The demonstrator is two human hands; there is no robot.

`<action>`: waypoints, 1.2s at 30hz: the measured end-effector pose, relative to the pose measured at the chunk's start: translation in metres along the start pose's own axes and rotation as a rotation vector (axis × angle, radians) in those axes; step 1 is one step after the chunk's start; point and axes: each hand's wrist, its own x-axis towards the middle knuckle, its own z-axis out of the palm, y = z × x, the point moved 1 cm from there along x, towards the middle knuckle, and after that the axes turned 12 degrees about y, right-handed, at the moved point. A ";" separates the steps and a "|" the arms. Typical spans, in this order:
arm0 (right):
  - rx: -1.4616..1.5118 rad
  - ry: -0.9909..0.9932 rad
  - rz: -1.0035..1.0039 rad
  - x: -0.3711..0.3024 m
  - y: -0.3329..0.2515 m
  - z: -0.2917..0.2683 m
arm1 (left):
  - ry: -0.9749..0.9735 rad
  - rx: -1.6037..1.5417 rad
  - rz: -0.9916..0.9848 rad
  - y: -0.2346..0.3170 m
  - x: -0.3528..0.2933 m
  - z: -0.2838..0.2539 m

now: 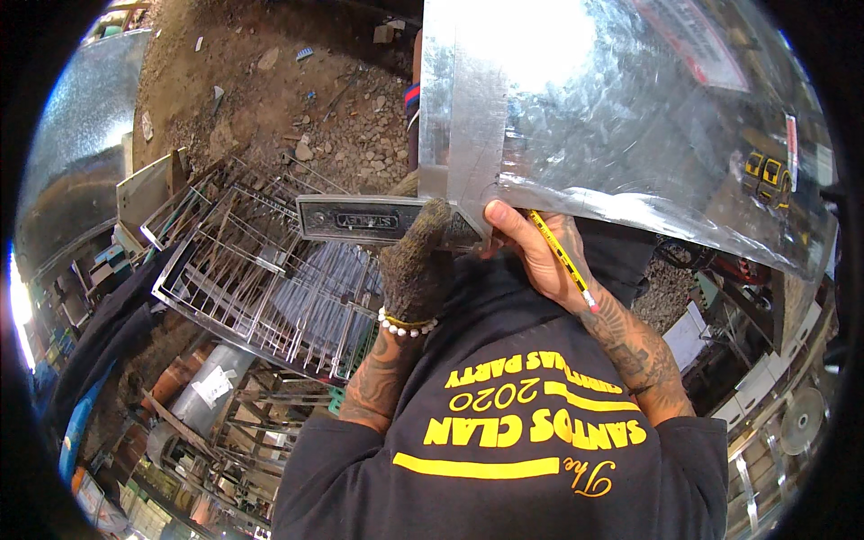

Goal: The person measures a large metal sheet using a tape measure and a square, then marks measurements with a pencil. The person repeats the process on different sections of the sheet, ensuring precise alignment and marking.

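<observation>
A large shiny galvanized metal sheet (pixel 648 117) lies in front of me. A metal try square rests against it, its dark handle (pixel 355 219) along the near edge and its blade (pixel 479 108) running up across the sheet. My left hand (pixel 416 261), in a grey knit glove with a bead bracelet at the wrist, presses on the square's handle at the corner. My right hand (pixel 531 247) is bare and holds a yellow pencil (pixel 560 256), with the thumb touching the sheet's edge next to the blade.
Wire racks (pixel 261 279) are stacked to the left on the ground of dirt and gravel (pixel 270 90). Another metal sheet (pixel 81 153) stands far left, a grey duct pipe (pixel 202 396) below. A yellow-black tool (pixel 765 175) lies on the sheet's right part.
</observation>
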 end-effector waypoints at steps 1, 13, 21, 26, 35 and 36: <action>-0.019 0.004 0.003 -0.001 -0.001 0.000 | -0.006 0.126 0.119 0.006 0.000 -0.002; -0.065 -0.001 -0.051 -0.002 0.000 -0.006 | 0.000 0.171 0.231 0.012 -0.004 0.004; -0.099 -0.001 -0.050 -0.002 -0.002 -0.006 | 0.109 0.214 0.299 0.022 0.002 0.008; -0.100 -0.008 -0.072 -0.002 -0.003 -0.006 | 0.103 0.277 0.318 0.030 0.005 0.007; -0.063 0.005 -0.048 -0.002 -0.003 -0.005 | 0.098 0.231 0.206 0.026 0.001 0.008; -0.063 0.002 -0.052 -0.002 -0.003 -0.005 | 0.089 0.234 0.219 0.027 0.001 0.007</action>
